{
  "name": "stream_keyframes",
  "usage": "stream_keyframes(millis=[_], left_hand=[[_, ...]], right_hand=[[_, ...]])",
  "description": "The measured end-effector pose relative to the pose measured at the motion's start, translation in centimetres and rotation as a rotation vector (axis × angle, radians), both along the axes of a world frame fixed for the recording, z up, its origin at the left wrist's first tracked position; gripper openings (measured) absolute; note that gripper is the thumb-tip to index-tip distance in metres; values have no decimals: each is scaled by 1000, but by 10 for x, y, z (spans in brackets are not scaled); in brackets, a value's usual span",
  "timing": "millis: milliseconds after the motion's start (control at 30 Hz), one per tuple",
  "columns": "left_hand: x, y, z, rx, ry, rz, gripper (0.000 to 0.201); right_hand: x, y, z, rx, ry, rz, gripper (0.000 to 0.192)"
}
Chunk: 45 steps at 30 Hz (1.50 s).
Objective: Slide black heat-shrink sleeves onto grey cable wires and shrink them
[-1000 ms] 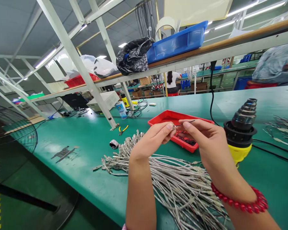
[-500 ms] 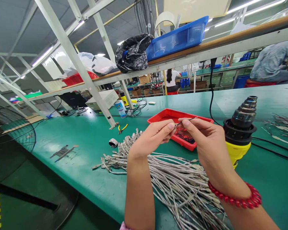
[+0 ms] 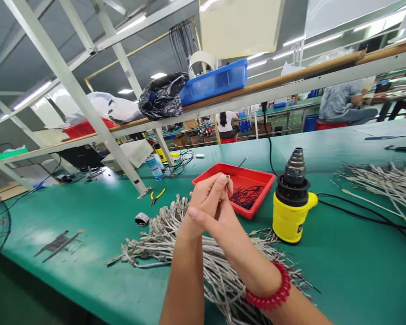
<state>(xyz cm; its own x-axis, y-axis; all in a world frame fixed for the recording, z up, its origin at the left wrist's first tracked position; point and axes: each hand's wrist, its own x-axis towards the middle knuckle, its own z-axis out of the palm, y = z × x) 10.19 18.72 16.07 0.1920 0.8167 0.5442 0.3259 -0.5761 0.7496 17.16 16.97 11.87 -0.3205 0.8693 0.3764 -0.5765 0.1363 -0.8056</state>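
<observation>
While both hands met above the cable heap, the left hand pinched a thin wire pointing to one o'clock, right hand clasped beneath; a loose pinch could have dropped it.

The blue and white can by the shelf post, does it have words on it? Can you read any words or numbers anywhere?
No text can be read anywhere.
Blue and white can: it has print, but too small and blurred to read.
Yellow bottle behind it: label too blurred.
Yellow heat gun: no readable brand or label shows.
Red tray: no writing shows.
</observation>
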Motion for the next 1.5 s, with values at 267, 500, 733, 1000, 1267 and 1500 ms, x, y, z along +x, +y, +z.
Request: stream_keyframes(millis=[267,500,733,1000,1267,1500], left_hand=[[76,29,45,5,89,-74,47],[94,66,49,-167,35,-140,44],[103,84,39,-211,-21,-82,48],[109,93,33,-123,112,26,46],[115,96,26,-61,165,28,44],[118,96,18,-102,165,3,46]], right_hand=[[57,23,24,101,323,-15,78],[48,20,24,-19,275,-36,97],[58,37,16,-14,141,-126,79],[59,45,12,-121,143,-131,61],[57,45,13,-263,196,-179,62],[49,41,15,-353,293,-281,63]])
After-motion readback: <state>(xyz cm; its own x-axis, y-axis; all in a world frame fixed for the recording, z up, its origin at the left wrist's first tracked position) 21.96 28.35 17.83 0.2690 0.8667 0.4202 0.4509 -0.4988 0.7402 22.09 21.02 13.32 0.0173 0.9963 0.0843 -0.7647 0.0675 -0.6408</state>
